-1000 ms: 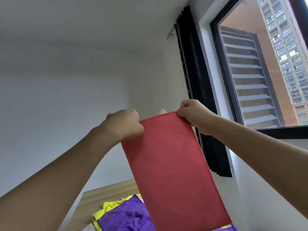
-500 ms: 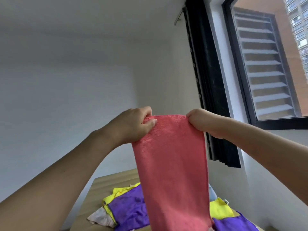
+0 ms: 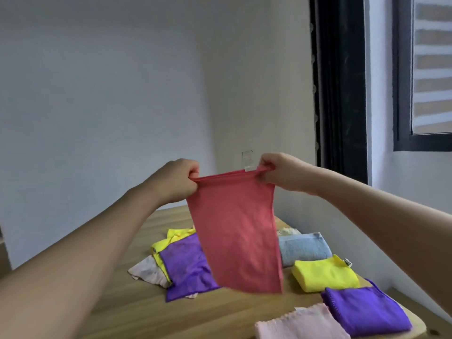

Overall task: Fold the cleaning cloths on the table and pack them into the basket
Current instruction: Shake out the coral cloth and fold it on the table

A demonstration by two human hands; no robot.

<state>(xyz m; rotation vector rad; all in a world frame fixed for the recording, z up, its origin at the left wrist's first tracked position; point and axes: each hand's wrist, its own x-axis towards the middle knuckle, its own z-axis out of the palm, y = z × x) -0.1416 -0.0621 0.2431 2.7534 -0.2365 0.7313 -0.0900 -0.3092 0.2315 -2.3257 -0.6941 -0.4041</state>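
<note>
A red cloth (image 3: 234,236) hangs in the air above the wooden table (image 3: 137,311), doubled over along its top edge. My left hand (image 3: 175,179) pinches its upper left corner and my right hand (image 3: 277,171) pinches its upper right corner, where a white label sticks up. Under it lies a loose heap: a purple cloth (image 3: 188,263), a yellow cloth (image 3: 168,238) and a pale pink cloth (image 3: 146,271). On the right lie folded cloths: blue (image 3: 303,248), yellow (image 3: 325,275), purple (image 3: 367,311) and pale pink (image 3: 300,324). No basket is in view.
A white wall stands behind the table. A black curtain (image 3: 340,89) hangs beside a dark-framed window (image 3: 401,118) at the right. The table's rounded near right corner (image 3: 423,326) is visible.
My view has tilted down, showing more of the table and the folded cloths. The red cloth now hangs shorter, doubled at its top, and both hands hold it lower.
</note>
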